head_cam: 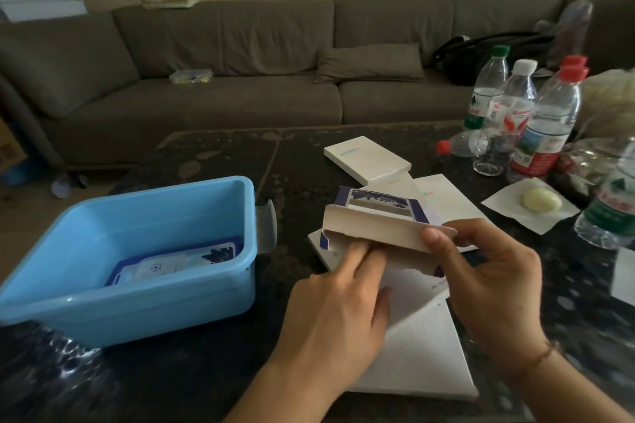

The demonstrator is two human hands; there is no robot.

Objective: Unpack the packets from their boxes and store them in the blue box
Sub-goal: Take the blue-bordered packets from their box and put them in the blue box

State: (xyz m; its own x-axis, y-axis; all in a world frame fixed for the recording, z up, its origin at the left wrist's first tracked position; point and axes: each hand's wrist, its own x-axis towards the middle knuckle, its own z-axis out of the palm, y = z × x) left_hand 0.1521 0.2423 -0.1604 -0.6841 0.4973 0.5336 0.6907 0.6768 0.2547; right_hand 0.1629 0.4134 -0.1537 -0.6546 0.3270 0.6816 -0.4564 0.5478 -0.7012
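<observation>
Light blue box [192, 288], purple-and-white carton [378, 216], dark speckled table [220, 161], grey-brown sofa [240, 96]

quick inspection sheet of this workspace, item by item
surface: dark speckled table, worn patches at its far side.
job's things: blue box on the left, packets already lying in it; purple-and-white carton held open above flat white boxes; another white box further back.
clutter: water bottles at the right, one lying down; pale oval lump on a white paper square.
hands: left hand with fingers reaching into the carton; right hand pinching its flap.
cables: nothing seen.
surroundings: grey-brown sofa behind the table, black bag on it.
</observation>
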